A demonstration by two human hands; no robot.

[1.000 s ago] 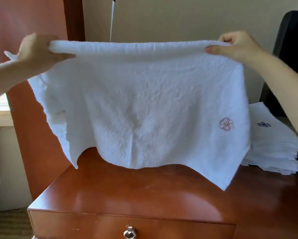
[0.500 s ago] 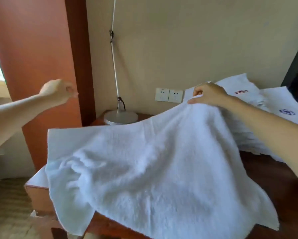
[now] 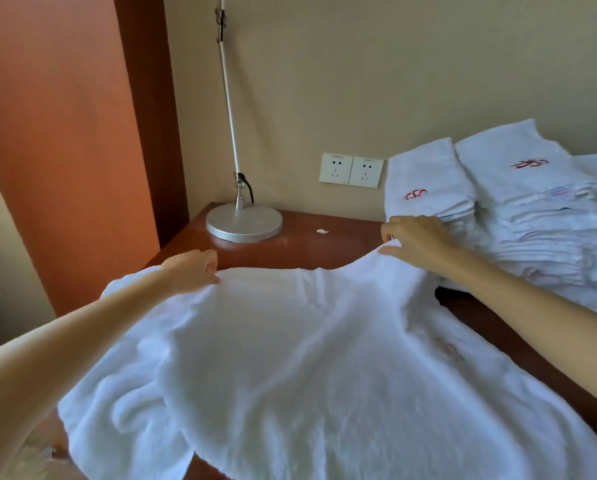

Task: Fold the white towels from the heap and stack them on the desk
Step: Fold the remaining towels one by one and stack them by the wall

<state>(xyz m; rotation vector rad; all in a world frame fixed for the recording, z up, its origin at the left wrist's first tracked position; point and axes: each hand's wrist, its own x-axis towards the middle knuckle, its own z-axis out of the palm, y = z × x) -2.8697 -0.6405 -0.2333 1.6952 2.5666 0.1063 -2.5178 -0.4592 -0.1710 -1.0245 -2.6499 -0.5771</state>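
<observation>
1. White terry towel (image 3: pixel 290 358) spread over reddish-brown wooden desk (image 3: pixel 324 247), front edge overhanging.
2. Left hand (image 3: pixel 193 271) grips far-left corner; right hand (image 3: pixel 414 240) pinches far-right corner, raised.
3. Folded white towel stacks (image 3: pixel 532 216) just beside right hand.

A silver desk lamp with a flat round metal base (image 3: pixel 244 222) stands in the far left corner, its slim rod (image 3: pixel 229 109) rising tilted to the left, with a black cord (image 3: pixel 248 189) at its foot. A small white scrap (image 3: pixel 322 231) lies near the base, to its right. A white double wall socket (image 3: pixel 351 170) sits on the beige wall (image 3: pixel 394 64). A dark brown wooden post (image 3: pixel 151 116) borders an orange-brown panel (image 3: pixel 58 133).
</observation>
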